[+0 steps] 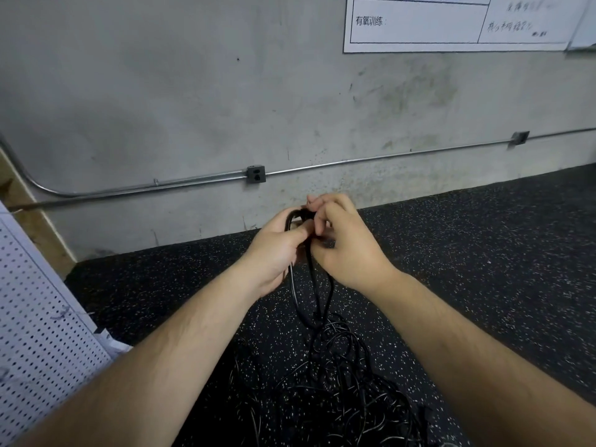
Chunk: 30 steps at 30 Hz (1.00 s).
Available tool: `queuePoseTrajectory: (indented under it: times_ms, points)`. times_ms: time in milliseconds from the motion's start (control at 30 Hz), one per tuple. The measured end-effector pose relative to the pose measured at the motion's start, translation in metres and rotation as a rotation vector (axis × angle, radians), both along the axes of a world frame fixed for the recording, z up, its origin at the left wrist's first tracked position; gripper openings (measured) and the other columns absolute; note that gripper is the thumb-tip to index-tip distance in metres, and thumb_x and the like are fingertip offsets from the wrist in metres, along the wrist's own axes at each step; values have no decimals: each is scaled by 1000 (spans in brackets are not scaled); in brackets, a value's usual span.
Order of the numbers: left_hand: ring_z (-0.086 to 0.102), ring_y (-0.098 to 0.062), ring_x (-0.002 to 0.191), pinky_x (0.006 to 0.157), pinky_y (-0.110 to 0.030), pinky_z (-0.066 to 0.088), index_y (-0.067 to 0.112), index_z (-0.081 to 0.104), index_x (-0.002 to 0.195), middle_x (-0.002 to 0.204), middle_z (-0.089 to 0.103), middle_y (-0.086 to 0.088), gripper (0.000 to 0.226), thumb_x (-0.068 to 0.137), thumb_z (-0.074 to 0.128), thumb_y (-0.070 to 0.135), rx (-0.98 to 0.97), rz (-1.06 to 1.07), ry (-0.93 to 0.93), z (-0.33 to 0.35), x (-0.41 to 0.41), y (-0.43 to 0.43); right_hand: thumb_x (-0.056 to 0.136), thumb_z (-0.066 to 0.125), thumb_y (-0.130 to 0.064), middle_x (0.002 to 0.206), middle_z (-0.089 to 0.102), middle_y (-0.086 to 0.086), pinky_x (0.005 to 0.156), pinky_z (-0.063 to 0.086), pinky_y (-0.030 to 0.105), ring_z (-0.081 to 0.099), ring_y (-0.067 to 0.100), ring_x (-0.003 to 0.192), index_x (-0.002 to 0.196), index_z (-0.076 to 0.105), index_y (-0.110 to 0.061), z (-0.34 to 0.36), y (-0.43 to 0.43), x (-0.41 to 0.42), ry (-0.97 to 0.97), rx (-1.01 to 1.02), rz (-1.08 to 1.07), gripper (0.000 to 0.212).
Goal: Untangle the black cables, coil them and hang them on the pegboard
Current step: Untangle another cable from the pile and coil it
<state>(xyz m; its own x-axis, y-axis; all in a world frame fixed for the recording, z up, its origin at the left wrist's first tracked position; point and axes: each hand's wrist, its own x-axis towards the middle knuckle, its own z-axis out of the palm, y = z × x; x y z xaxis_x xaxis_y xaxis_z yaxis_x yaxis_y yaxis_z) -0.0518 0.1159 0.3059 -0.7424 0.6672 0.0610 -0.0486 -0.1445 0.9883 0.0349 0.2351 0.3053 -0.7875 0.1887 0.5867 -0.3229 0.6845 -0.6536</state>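
Speckled dark floor meets concrete wall; left hand and right hand pinch one loop of the black cables, whose strands drop below the grip into a tangle that pulling upward could knot tighter.

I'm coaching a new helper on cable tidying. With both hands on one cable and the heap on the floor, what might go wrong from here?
1. The cable strands gripped by the left hand and right hand run down into the tangled pile; pulling upward may tighten knots.
2. Black cables barely show against the dark speckled floor, so a loop could be missed or stepped on.
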Motion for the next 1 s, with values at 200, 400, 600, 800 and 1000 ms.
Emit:
queuePoseTrajectory:
  times_ms: [200,400,600,800,1000]
  points:
    - [70,-23,110,104,-45,52,20,69,114,110,76,-4,21,94,68,13,-97,84,246,4,-3,-11,84,54,17,129,45,-7,101,49,17,42,-9,132,96,48,-17,6,-15,0,44,-123,52,37]
    - [70,-19,110,88,-34,54,33,67,114,112,74,6,25,93,72,19,-60,94,260,11,-3,-16,77,65,-15,141,42,-4,106,44,26,46,5,130,142,34,-23,-3,-15,-4,-108,-163,-50,73]
    - [75,-18,101,89,-36,55,28,59,110,99,70,9,33,95,65,-1,111,116,174,20,-4,-23,99,64,-32,99,72,-4,75,51,25,69,11,87,135,39,-25,-17,-7,-7,-434,-137,-37,45]
    - [73,-29,103,79,-36,63,14,55,102,110,70,-12,31,87,69,-9,-132,52,246,32,-21,-46,103,57,-25,85,65,5,66,45,34,56,17,72,101,64,-15,-16,10,-8,-426,116,-52,13]
    - [75,-35,90,87,-45,55,9,62,114,99,78,-8,51,85,74,49,-544,-309,185,37,-23,-61,98,63,-14,90,59,-7,82,44,35,53,16,91,112,72,-12,-4,14,-9,-270,509,50,18]
